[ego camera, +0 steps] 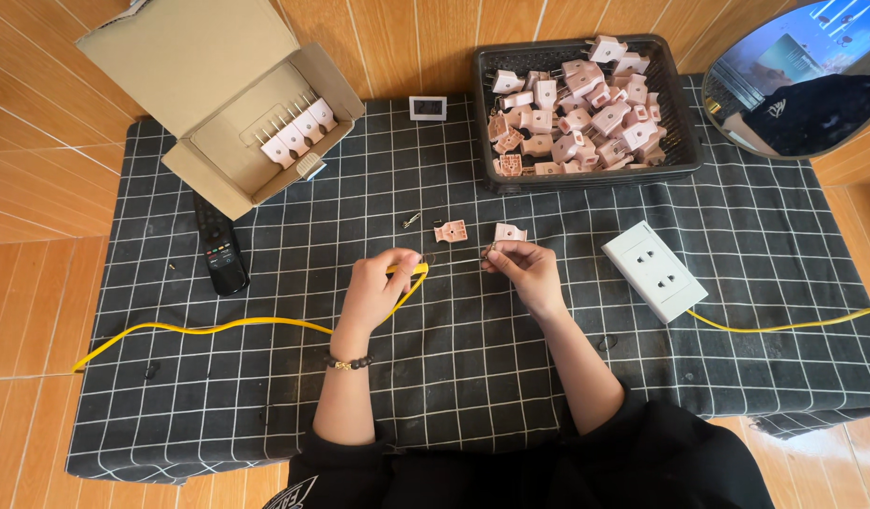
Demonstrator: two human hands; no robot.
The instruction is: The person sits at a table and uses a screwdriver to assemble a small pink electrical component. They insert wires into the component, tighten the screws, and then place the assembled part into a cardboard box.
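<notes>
Left hand: fingers pinched on yellow cable end
Right hand: fingertips closed on a small part; too small to identify
Nearby: two pink plug halves just beyond hands; black basket of plugs behind

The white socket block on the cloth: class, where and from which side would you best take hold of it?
Probably grip the white socket block across its two long sides, coming from above: it lies flat, and the yellow cord leaves its near-right end, so avoid that end.

One head-worn camera, looking steeply down from above the seated person. Checked cloth fills the frame; forearms enter from bottom centre. Wall panels run along the top edge. Mid-range, whole work area visible.
</notes>
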